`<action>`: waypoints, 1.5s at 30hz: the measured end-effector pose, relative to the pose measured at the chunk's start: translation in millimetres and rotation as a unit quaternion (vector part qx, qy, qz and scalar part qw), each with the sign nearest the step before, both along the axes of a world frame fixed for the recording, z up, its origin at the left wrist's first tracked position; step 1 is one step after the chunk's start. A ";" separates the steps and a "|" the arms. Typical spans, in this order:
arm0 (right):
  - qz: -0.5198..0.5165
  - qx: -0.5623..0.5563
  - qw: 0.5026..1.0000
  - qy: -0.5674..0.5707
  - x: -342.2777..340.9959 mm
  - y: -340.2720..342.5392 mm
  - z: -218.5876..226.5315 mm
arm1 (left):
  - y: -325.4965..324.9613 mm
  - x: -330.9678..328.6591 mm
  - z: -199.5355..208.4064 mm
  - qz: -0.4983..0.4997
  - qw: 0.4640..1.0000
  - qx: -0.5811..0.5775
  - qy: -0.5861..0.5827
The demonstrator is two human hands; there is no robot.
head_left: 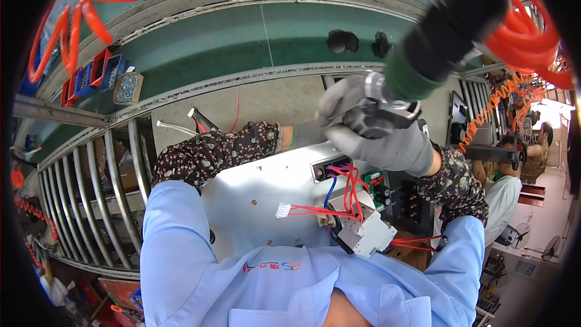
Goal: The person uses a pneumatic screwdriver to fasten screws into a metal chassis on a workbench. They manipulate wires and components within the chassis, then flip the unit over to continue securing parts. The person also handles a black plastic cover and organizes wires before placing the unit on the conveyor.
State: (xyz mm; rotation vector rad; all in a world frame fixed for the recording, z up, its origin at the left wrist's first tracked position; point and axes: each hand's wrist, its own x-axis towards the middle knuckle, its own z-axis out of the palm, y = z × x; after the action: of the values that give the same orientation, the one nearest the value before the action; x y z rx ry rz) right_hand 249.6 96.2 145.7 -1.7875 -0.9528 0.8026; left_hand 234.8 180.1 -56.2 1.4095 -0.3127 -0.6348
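A blurred black power tool with a green band (414,75) slants from the upper right down to my hands. My right hand (387,148), in a grey knit glove, is closed round its dark and silver lower end. Beside it, my left hand (340,100), also gloved, meets the same end; its fingers are smeared and partly hidden. Below my hands lies a bare metal panel (260,194). On its right side are a black connector block (331,169), a white-grey breaker-like module (366,230) and red wires (351,191). One red lead ends in a white plug (283,210).
Orange coiled hoses (526,36) hang at the upper right and upper left. Small bins (91,75) and a box of small metal parts (128,88) stand far left. Loose wires (200,120) lie beyond my left sleeve. Roller rails (91,188) run at left. A person (535,154) sits right.
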 end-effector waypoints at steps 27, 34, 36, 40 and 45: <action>-0.004 0.270 0.963 -0.027 -3.6 -85.2 -19.2 | 57.9 30.4 -32.4 0.012 0.869 -0.413 0.273; 0.017 0.295 0.955 -0.039 1.2 -90.0 -25.3 | 53.4 30.0 -17.4 0.082 0.920 -0.302 0.236; -0.002 0.300 0.953 -0.047 -1.6 -88.4 -25.7 | 52.5 26.8 -10.8 0.098 0.930 -0.264 0.236; -0.026 0.309 0.948 -0.071 -4.7 -85.7 -25.3 | 52.5 25.0 -7.2 0.122 0.942 -0.206 0.235; -0.006 0.252 0.964 -0.081 -3.8 -81.6 -16.5 | 54.5 25.2 -7.2 0.133 0.955 -0.130 0.230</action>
State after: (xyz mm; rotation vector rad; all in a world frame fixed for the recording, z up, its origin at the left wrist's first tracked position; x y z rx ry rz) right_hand 245.8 14.6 129.3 -1.4221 -1.1337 0.3615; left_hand 260.0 234.6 -63.4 0.9917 0.1591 -0.6510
